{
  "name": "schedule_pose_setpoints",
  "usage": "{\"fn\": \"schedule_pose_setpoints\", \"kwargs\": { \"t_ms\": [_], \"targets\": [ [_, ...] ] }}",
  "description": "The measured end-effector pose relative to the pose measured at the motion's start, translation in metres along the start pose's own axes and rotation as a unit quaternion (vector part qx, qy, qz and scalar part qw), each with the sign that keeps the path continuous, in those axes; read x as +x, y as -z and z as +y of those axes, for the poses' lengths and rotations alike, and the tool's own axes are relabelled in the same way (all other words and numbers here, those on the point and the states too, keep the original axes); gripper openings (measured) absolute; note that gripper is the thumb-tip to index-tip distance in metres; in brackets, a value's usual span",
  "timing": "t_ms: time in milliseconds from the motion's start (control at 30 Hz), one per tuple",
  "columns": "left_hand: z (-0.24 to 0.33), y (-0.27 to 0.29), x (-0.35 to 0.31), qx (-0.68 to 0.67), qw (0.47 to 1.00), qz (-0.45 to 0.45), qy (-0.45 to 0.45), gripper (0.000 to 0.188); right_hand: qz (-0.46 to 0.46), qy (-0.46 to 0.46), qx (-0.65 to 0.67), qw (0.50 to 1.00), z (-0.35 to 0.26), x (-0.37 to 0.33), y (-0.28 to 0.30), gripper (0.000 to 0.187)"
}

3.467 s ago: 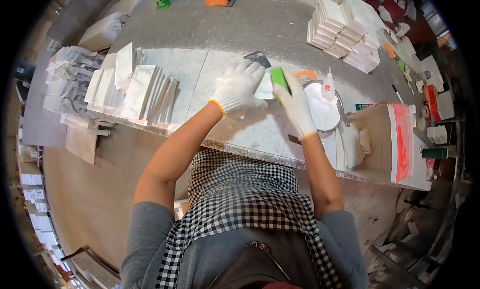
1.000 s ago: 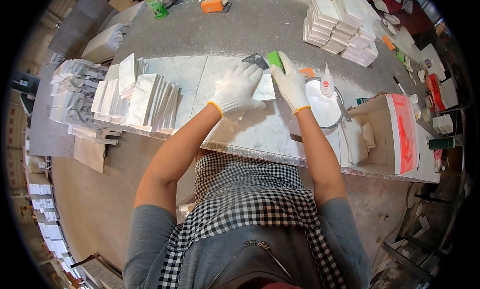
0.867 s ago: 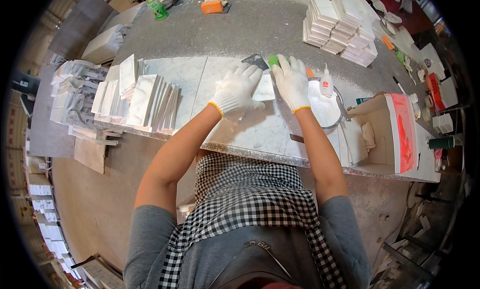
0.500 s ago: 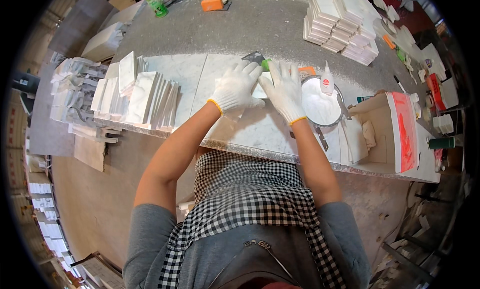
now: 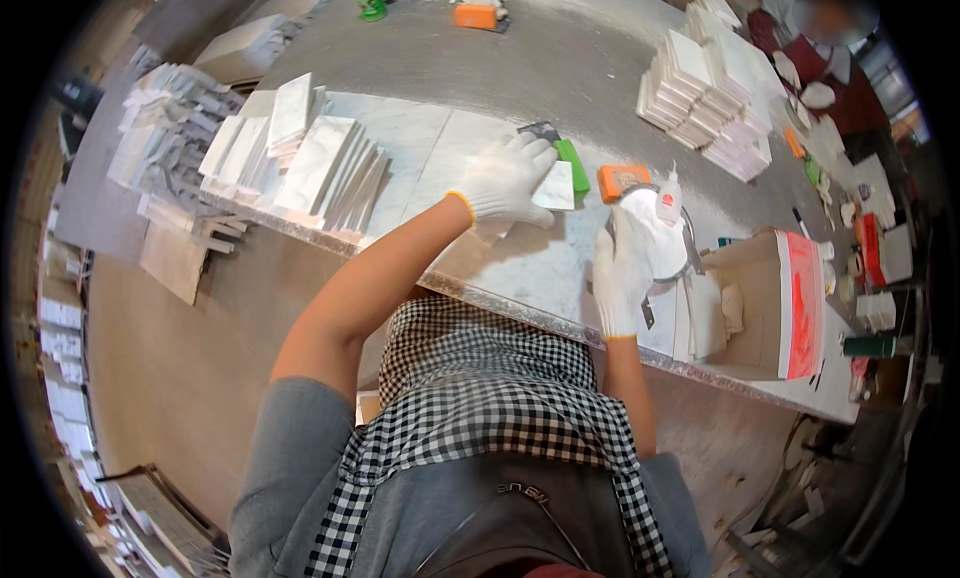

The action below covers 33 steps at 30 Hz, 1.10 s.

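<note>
My left hand (image 5: 503,183), in a white knitted glove, lies with fingers spread on a pale marble piece on the worktop; the glove hides most of that piece. Just beyond its fingertips are a green block (image 5: 577,163), a small white tile (image 5: 556,190) and a dark flat piece (image 5: 540,131). My right hand (image 5: 622,273), gloved too, has its fingers stretched out at the near left side of a round metal-rimmed dish of white powder (image 5: 664,246). A white squeeze bottle (image 5: 668,200) stands at the dish, with an orange block (image 5: 622,181) beside it.
Marble tiles (image 5: 320,168) lean in a row at the left. Tall tile stacks (image 5: 700,88) stand at the back right. An open cardboard box (image 5: 755,318) sits right of my right hand. A person (image 5: 800,38) is at the far right.
My right hand has drawn away from the left one, moving right and nearer to me, beside the dish. The left hand stays spread on the marble. The view has turned somewhat.
</note>
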<state>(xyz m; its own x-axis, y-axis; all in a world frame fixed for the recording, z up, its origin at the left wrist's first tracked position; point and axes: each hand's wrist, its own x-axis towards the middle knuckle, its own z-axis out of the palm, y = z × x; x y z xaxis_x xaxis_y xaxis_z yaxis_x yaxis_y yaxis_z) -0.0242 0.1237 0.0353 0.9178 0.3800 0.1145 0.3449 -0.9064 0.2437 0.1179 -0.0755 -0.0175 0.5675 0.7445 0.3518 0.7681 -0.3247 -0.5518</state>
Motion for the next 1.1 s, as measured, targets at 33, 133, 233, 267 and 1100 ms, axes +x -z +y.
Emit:
{"fn": "schedule_pose_setpoints", "kwargs": {
  "t_ms": [33,133,233,267,1100],
  "targets": [
    [-0.001,0.004,-0.001,0.004,1.000,-0.004,0.001,0.092,-0.013,-0.018,0.028,0.999,-0.003,-0.010,0.007,0.046],
    [-0.005,-0.005,-0.006,0.007,0.999,0.040,-0.007,0.085,0.016,0.046,0.029,0.998,0.017,-0.043,0.000,0.043],
    [-0.009,-0.006,-0.007,0.033,0.997,0.066,-0.019,0.085,-0.027,-0.017,0.052,0.998,0.017,-0.070,0.005,0.040],
    [-0.006,-0.006,-0.002,0.020,0.999,0.049,-0.013,0.083,-0.045,-0.053,0.052,0.996,0.016,-0.079,0.011,0.040],
    [-0.125,0.118,-0.113,0.123,0.895,0.139,0.405,0.071,-0.089,-0.081,0.102,0.988,0.019,-0.096,0.014,0.040]
  ]
}}
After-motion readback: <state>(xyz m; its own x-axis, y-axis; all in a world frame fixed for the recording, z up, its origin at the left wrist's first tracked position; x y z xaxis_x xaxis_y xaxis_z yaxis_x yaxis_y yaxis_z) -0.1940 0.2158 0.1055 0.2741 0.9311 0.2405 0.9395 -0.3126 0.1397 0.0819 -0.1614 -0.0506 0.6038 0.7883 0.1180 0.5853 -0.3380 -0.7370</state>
